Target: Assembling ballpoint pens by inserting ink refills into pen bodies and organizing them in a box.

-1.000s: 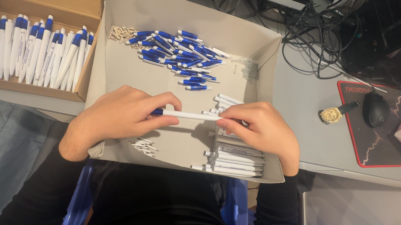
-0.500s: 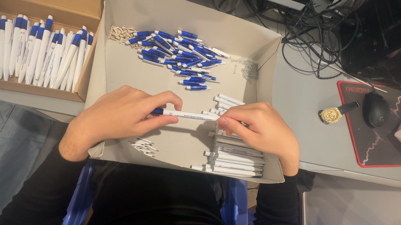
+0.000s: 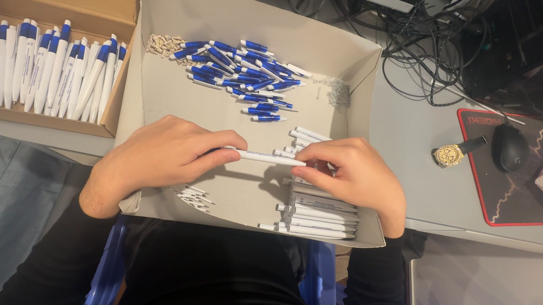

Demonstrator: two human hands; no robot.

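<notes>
Both hands hold one white pen (image 3: 264, 157) level over the grey cardboard tray (image 3: 156, 97). My left hand (image 3: 163, 154) pinches its left end, where a bit of blue shows. My right hand (image 3: 350, 174) grips the right end. A stack of white pen barrels (image 3: 319, 215) lies under and below my right hand. Blue pen parts (image 3: 242, 75) are heaped at the tray's far side. Small white pieces (image 3: 191, 196) lie below my left hand.
A brown box (image 3: 33, 114) at left holds a row of finished white-and-blue pens (image 3: 38, 67). Small springs (image 3: 338, 92) and beige bits (image 3: 162, 45) lie in the tray. A watch (image 3: 453, 153), a mouse (image 3: 509, 147) on a pad and cables (image 3: 424, 47) are at right.
Almost nothing has moved. Both hands stay on the pen, with only slight finger shifts.
</notes>
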